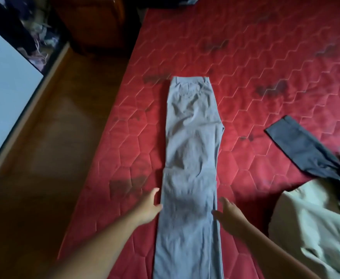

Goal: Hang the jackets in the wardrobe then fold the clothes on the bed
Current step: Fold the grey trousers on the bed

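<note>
Grey trousers [191,158] lie flat along the near side of the red mattress [265,57], one leg over the other, waistband at the far end; I judge they are halved lengthwise but not yet folded short. The left hand [148,208] and right hand [228,215] flank them with straight, spread fingers, holding nothing. A dark garment [306,150] and a beige one [314,224] wait unfolded nearby. No jackets show.

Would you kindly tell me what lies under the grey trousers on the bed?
The red quilted mattress shows on both sides of the grey trousers, which lie flat on it. Anything else beneath the cloth is hidden.
</note>
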